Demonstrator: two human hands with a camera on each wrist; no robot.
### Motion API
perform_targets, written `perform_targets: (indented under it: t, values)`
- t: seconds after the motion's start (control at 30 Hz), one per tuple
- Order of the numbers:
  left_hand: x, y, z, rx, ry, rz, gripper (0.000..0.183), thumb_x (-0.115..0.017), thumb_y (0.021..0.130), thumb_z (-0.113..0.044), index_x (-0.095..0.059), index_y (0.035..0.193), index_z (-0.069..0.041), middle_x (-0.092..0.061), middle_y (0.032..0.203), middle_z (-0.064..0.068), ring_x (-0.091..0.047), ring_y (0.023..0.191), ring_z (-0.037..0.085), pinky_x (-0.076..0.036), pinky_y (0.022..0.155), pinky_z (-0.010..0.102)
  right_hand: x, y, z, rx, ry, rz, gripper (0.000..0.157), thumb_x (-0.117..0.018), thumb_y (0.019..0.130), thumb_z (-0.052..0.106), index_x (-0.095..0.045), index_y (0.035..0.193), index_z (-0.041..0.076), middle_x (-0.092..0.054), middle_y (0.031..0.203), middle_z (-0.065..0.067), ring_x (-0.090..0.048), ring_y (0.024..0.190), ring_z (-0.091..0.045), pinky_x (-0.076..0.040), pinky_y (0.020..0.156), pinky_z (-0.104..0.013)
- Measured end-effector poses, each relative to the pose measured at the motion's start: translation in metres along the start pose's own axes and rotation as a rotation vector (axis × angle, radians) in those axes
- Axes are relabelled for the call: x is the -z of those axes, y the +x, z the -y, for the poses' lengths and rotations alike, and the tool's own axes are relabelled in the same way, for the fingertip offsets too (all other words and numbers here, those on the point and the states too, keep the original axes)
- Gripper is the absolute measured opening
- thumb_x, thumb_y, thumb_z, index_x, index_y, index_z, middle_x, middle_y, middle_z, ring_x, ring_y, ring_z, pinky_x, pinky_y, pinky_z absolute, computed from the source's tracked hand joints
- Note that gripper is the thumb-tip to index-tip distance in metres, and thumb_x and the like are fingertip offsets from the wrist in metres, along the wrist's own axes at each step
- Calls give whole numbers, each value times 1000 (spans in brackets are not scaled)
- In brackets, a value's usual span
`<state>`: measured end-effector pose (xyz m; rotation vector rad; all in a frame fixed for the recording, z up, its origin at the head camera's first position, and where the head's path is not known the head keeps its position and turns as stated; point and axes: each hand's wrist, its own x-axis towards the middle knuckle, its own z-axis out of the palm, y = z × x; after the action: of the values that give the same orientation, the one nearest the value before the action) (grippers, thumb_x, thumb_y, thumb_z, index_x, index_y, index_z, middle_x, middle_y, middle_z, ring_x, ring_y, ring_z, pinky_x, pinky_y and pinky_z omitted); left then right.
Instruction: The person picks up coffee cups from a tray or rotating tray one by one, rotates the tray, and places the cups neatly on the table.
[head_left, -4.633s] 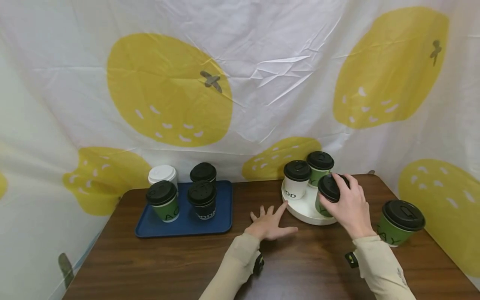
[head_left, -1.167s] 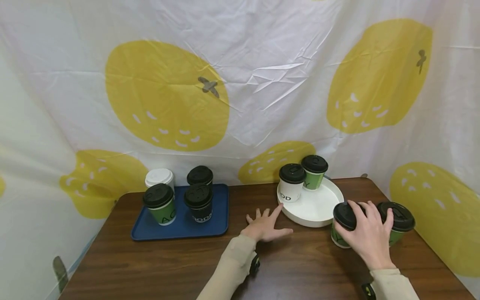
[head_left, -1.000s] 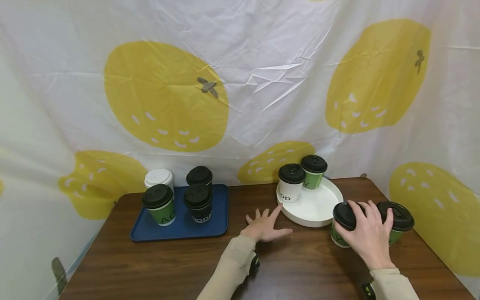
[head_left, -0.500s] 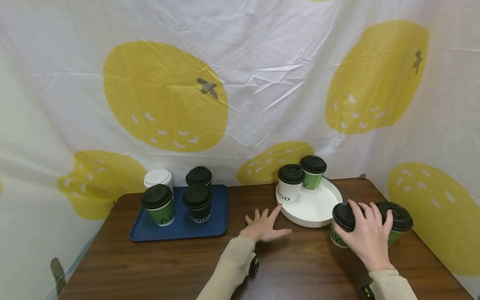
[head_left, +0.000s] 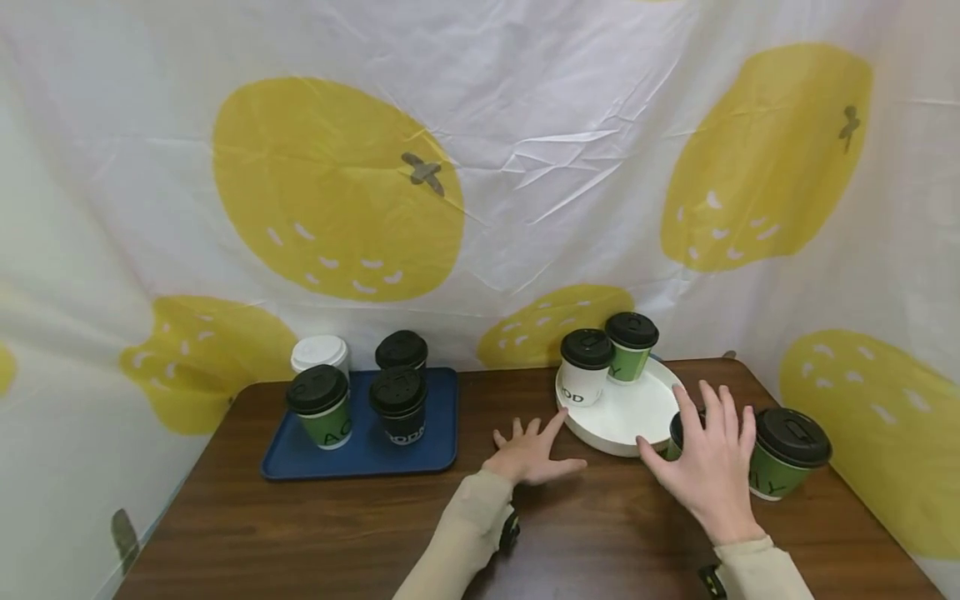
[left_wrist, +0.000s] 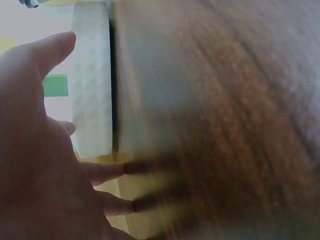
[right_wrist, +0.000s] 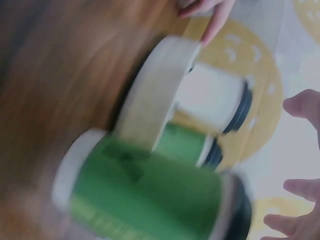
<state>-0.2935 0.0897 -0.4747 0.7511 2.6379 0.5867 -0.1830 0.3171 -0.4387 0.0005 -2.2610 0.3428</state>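
Observation:
My left hand (head_left: 528, 454) lies spread on the wooden table, its index fingertip at the rim of a round white tray (head_left: 637, 417). On that tray stand a white paper cup (head_left: 582, 383) and a green one (head_left: 628, 362), both with black lids. My right hand (head_left: 708, 479) is spread in front of a black-lidded green cup (right_wrist: 150, 187) standing on the table to the right of the tray. In the head view it hides most of that cup; the right wrist view shows the fingers apart from it. Another green cup (head_left: 787, 454) stands farther right.
At the left a blue tray (head_left: 442, 433) bears a green cup (head_left: 322, 417), two black cups, the front one (head_left: 399, 408) being fully visible, and a white-lidded cup (head_left: 321, 350). A lemon-print cloth (head_left: 525, 208) hangs behind the table.
The right hand carried a green cup from the white tray to the table beside the other green cup. It has now let go and moved slightly left. The left hand has stayed put.

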Motion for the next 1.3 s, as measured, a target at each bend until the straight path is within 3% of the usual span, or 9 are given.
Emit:
perform_targets:
  t: [0.17, 0.4, 0.73, 0.97, 1.3]
  values:
    - [-1, 2, -2, 13, 25, -32, 94, -52, 92, -76, -9, 167, -40, -33, 168, 19, -23, 156, 54, -18, 118, 79, -19, 12, 30, 71, 69, -19, 76, -77, 74, 39, -58, 135, -2, -51, 141, -37, -43, 136, -59, -33, 109, -74]
    - [-5, 6, -1, 28, 44, -52, 92, -52, 93, -75, -11, 167, -37, -32, 168, 20, -23, 156, 55, -20, 117, 81, -47, 32, 58, -51, 156, 92, 77, -82, 80, 30, -53, 143, -3, -47, 146, -37, -42, 137, -58, -41, 107, -71]
    - [-6, 4, 1, 29, 32, -30, 88, -51, 94, -75, -11, 166, -43, -30, 170, 18, -20, 158, 52, -17, 119, 79, -80, 67, 61, -250, 167, 312, 82, -73, 90, 33, -36, 156, 0, -27, 160, -38, -30, 147, -57, -39, 112, -70]
    - [-8, 5, -2, 41, 37, -36, 87, -51, 92, -76, -13, 164, -47, -32, 169, 15, -21, 158, 50, -19, 120, 78, -97, 81, 57, -271, 136, 311, 81, -72, 90, 34, -36, 155, 0, -27, 159, -39, -31, 144, -59, -41, 109, -71]
    - [-8, 6, 2, 56, -5, -44, 85, -53, 92, -76, -16, 163, -48, -32, 170, 14, -20, 159, 50, -18, 120, 77, -111, 85, 55, -312, 144, 365, 82, -70, 91, 34, -34, 157, 1, -20, 162, -38, -27, 146, -60, -44, 104, -72]
